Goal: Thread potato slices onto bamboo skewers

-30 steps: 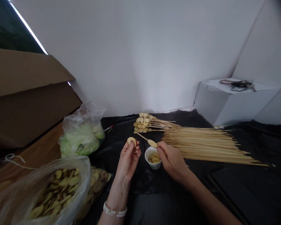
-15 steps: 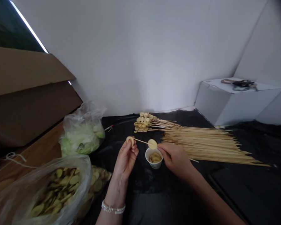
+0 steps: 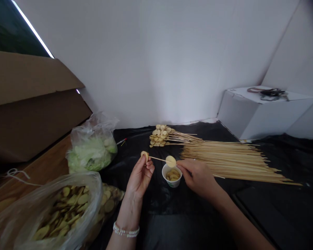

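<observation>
Pointing left, the skewer (image 3: 158,159) stretches its long axis nearly sideways across your view, tip end slightly higher, held above the black sheet (image 3: 161,225) near the cup (image 3: 174,184). Your right hand (image 3: 197,176) has its grip pinched together on it, beside the threaded slice (image 3: 170,161). Your left hand (image 3: 141,174) clamps the second slice (image 3: 144,155) between thumb and fingers; the tip reaches it, but piercing cannot be told. You have one skewer, two slices in hand, one cup; the stacked skewers (image 3: 229,159) are too many to count.
</observation>
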The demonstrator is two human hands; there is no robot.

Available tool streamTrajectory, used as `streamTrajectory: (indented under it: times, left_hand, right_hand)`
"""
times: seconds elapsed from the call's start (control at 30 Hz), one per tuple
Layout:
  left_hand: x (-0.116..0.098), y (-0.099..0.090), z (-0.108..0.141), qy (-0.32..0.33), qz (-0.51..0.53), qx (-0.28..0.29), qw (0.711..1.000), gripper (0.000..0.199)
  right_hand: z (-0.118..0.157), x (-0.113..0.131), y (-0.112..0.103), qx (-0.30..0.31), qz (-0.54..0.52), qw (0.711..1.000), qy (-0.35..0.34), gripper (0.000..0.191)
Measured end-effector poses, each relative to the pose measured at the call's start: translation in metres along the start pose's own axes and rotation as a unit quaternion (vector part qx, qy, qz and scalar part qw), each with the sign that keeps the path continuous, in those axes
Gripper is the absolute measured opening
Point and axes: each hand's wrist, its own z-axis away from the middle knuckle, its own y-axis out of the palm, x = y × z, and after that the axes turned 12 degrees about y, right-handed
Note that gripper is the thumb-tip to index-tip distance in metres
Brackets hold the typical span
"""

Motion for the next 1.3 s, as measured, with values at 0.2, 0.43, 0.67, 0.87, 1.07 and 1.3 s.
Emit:
streamTrajectory:
  times: [0.2, 0.43, 0.67, 0.87, 1.07, 1.3]
  left_hand:
    - [-0.0014, -0.0022, -0.0020, 0.033, -0.046, 0.011, 0.998, 0.008]
    - [-0.0007, -0.0034, -0.0012, 0.040, -0.055, 0.005, 0.998, 0.010]
    - [-0.0006, -0.0040, -0.0023, 0.045, -0.063, -0.004, 0.997, 0.012]
    - [-0.0014, -0.0034, -0.0025, 0.053, -0.080, -0.018, 0.995, 0.011]
    - [-0.0021, -0.0028, -0.0027, 0.052, -0.079, -0.029, 0.995, 0.011]
    - [-0.0025, -0.0038, -0.0033, 0.052, -0.077, -0.029, 0.995, 0.009]
  right_hand:
    - [0.0005, -0.0007, -0.0026, -0.010, 0.010, 1.000, 0.003, 0.026]
    - [0.0009, 0.0004, -0.0040, -0.013, 0.037, 0.999, 0.001, 0.028]
    - [0.0013, 0.0005, -0.0031, -0.007, 0.042, 0.999, -0.002, 0.028]
    - [0.0013, -0.0002, -0.0025, 0.002, 0.051, 0.999, 0.000, 0.028]
    - [0.0014, -0.0012, -0.0013, 0.001, 0.063, 0.998, 0.000, 0.027]
    - [0.0018, -0.0002, -0.0023, 0.002, 0.051, 0.999, 0.002, 0.027]
